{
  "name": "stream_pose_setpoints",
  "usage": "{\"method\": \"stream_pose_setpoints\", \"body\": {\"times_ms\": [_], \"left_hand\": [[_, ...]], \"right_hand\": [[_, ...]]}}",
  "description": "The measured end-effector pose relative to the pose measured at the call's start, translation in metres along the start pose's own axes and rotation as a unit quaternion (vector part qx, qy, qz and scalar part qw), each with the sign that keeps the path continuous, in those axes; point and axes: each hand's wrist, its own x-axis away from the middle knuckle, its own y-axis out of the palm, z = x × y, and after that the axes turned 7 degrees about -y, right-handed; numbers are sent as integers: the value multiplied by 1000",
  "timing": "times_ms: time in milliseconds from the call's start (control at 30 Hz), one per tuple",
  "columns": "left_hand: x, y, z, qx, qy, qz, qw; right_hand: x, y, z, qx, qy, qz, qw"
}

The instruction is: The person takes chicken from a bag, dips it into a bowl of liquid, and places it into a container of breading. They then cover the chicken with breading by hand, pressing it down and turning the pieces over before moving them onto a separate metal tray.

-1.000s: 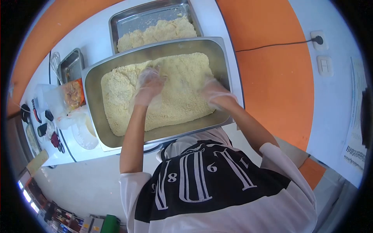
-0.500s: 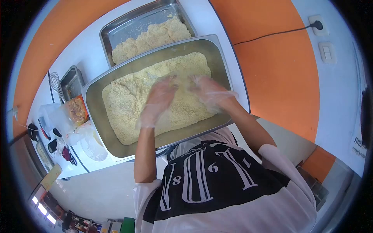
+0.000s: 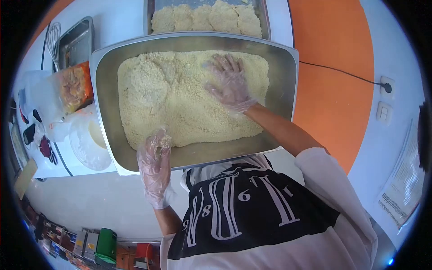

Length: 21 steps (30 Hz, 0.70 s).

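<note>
A deep steel pan holds a wide bed of pale yellow breadcrumbs. My right hand, in a clear plastic glove, lies on the crumbs at the far right with fingers spread. At the pan's near left edge is my left hand, gloved too, its fingers loosely bent and crumbs clinging to the fingertips. A rounded, crumb-covered mound rises at the pan's left; what lies under it is hidden.
Behind the pan, a shallow steel tray carries several breaded pieces. To the left are a whisk, a small metal tray, an orange food packet and plastic bags. A black cable runs along the orange wall.
My hands have separated: the left came back to the pan's near left edge, while the right flattened out on the crumbs. The view has shifted, and the pan appears straighter.
</note>
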Motion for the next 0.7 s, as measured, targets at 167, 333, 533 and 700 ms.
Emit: {"method": "stream_pose_setpoints", "body": {"times_ms": [167,333,533,700], "left_hand": [[-6,3,0,-10,98,83,992],[1,4,-2,-69,40,32,996],[-2,11,-3,-94,53,74,991],[-1,7,-1,-88,50,55,993]], "right_hand": [[-2,-1,-6,7,11,-12,1000],[-35,4,-25,-102,163,-21,981],[-37,9,-27,-14,70,49,996],[-34,10,-20,-29,48,66,996]]}}
